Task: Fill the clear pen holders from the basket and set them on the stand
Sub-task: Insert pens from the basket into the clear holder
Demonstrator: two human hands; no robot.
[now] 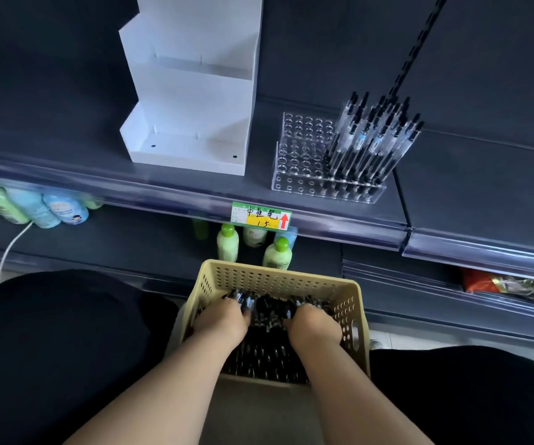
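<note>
A beige perforated basket [278,277] sits low between my knees, full of black pens [269,351]. Both my hands are down inside it. My left hand [224,319] curls its fingers round a bunch of pens at the basket's far left. My right hand [315,326] curls into the pens at the right; its fingertips are hidden. On the dark shelf above stands a clear pen holder [304,155] with many holes; its right part holds several upright black pens [371,139]. A white tiered stand [192,85], with nothing on it, is to the holder's left.
A green and yellow price tag [261,215] hangs on the shelf's front rail. Green-capped bottles [227,242] stand on the lower shelf just behind the basket, more bottles [34,203] at the left. Packaged goods [516,289] lie at the lower right.
</note>
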